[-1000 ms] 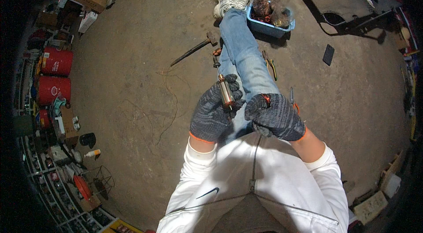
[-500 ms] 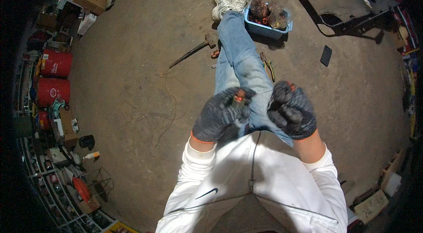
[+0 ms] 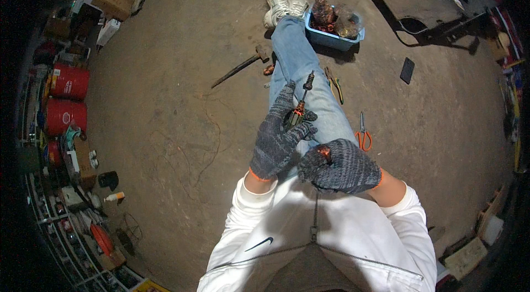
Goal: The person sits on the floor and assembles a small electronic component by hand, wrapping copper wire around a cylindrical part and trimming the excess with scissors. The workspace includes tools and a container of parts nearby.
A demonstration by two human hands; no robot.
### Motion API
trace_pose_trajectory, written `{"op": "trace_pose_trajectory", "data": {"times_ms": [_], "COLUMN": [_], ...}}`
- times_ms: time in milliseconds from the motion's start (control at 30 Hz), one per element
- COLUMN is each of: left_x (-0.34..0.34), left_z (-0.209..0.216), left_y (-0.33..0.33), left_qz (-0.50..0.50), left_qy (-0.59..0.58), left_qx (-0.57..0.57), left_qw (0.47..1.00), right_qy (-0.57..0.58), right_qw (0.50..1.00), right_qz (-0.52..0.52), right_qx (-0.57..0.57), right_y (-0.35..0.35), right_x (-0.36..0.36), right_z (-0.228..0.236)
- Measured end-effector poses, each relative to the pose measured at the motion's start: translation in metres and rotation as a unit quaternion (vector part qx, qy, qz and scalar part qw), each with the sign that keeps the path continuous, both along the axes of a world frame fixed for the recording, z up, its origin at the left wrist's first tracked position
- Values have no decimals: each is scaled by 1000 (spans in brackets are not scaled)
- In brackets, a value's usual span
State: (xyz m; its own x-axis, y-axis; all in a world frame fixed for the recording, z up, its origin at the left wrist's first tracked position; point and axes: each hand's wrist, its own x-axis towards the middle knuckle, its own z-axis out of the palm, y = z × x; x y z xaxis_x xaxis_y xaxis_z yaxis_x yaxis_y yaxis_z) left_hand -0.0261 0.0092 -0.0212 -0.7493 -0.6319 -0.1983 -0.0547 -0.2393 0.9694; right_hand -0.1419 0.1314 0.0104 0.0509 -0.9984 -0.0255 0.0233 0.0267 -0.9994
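Over my thighs, my left hand (image 3: pixel 276 134), in a dark grey knit glove, holds a small motor armature (image 3: pixel 298 108). Its shaft, with a black spiral part, points away from me, and reddish copper windings show near my fingers. The thumb and fingers rest round its lower body. Closer to my lap, my gloved right hand (image 3: pixel 350 169) is curled closed round a wad of copper wire (image 3: pixel 324 153), most of it hidden by the fingers. Orange-handled scissors (image 3: pixel 363 138) lie on the floor just beyond that hand. Pliers (image 3: pixel 334 85) lie beside my leg.
Beside my shoes stands a blue bin (image 3: pixel 337 43) with copper wire and bags inside. A hammer (image 3: pixel 243 66) and a small copper piece (image 3: pixel 269 70) lie left of my legs. A phone (image 3: pixel 407 71) lies to the right, near a low black table (image 3: pixel 408 2). Red drums (image 3: pixel 70 81) line the left.
My right hand has moved toward my lap and left, uncovering the scissors. My left hand has turned and spread, so the armature shows. The thin strand between the hands is no longer visible.
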Motion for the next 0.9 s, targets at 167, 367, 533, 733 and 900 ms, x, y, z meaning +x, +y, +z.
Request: {"op": "trace_pose_trajectory", "data": {"times_ms": [167, 367, 533, 733, 900], "left_x": [9, 15, 13, 16, 20], "left_z": [-7, -4, 1, -1, 2], "left_y": [-10, -16, -10, -14, -15], "left_qz": [-16, 0, 18, -13, 4], "left_qy": [100, 230, 158, 126, 78], "left_qx": [86, 274, 158, 136, 124], "left_qw": [991, 934, 975, 983, 989], "right_qy": [-59, -235, -117, -114, -159], "right_qw": [989, 953, 970, 980, 966], "right_qz": [-22, -126, -158, -78, 35], "right_qx": [131, 146, 141, 143, 203], "right_y": [11, 20, 27, 21, 16], "right_x": [-16, -27, -33, -29, -18], "right_z": [-12, -24, -29, -27, -12]}}
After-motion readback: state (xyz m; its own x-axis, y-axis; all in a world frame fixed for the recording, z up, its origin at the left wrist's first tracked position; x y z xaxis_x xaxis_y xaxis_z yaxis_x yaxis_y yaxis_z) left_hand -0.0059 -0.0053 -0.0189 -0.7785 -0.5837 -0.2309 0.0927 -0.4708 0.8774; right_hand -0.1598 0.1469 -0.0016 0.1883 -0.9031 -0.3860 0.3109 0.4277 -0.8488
